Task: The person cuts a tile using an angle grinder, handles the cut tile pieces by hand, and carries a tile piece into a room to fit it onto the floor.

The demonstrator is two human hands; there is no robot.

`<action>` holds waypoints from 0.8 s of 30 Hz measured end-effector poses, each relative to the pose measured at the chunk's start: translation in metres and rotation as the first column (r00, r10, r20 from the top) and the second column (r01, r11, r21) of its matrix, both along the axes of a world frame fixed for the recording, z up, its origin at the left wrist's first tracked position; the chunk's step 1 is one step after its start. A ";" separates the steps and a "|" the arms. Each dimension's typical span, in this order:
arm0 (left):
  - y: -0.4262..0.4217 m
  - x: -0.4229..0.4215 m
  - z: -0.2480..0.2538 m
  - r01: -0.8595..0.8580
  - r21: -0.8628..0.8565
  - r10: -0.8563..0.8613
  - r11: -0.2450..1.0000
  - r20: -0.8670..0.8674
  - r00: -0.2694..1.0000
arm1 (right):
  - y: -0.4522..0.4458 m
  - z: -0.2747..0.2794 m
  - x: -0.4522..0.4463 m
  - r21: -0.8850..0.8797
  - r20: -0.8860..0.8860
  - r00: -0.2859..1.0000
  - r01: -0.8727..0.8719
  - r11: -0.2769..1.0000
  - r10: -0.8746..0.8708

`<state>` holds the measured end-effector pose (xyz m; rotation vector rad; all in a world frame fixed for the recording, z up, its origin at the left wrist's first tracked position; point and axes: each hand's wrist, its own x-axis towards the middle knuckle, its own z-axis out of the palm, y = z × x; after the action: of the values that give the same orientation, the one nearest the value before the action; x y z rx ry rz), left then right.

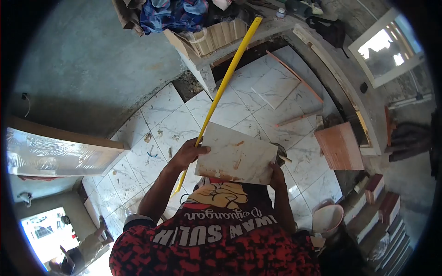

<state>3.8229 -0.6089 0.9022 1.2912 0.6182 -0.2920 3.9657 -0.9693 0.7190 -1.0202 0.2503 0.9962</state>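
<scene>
A cut piece of pale tile (pixel 237 154) with brown smears is held in front of my body. My left hand (pixel 186 154) grips its left edge, thumb on top, and a long yellow straightedge (pixel 230 71) runs past the same hand, seemingly held in it too. At the tile's lower right edge, my right hand (pixel 277 175) is closed on it. A round container (pixel 280 149) with a stick across it shows just beyond the tile's right corner.
Marble-patterned floor tiles (pixel 168 112) carry scattered debris. A reddish tile (pixel 340 146) lies at right, near a pink bucket (pixel 328 218) and stacked tiles (pixel 384 216). A cardboard box (pixel 218 39) stands ahead. Another person (pixel 85 250) is at lower left.
</scene>
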 end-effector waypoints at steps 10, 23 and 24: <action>-0.016 0.104 0.003 -0.146 0.083 0.136 0.986 0.112 0.984 | 0.015 0.001 0.165 0.001 0.040 0.982 -0.183 0.983 0.183; 0.082 0.159 -0.053 -0.101 0.327 0.014 0.940 0.259 0.966 | 0.049 -0.054 0.231 -0.406 0.400 0.861 -0.140 0.903 0.313; 0.094 0.156 -0.050 -0.034 0.317 -0.021 0.948 0.169 0.985 | 0.054 -0.054 0.240 -0.441 0.426 0.829 -0.160 0.883 0.363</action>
<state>3.9791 -0.5144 0.8519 1.6065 0.5377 -0.0740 4.2061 -0.9155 0.6651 -1.6809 -0.1423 0.9100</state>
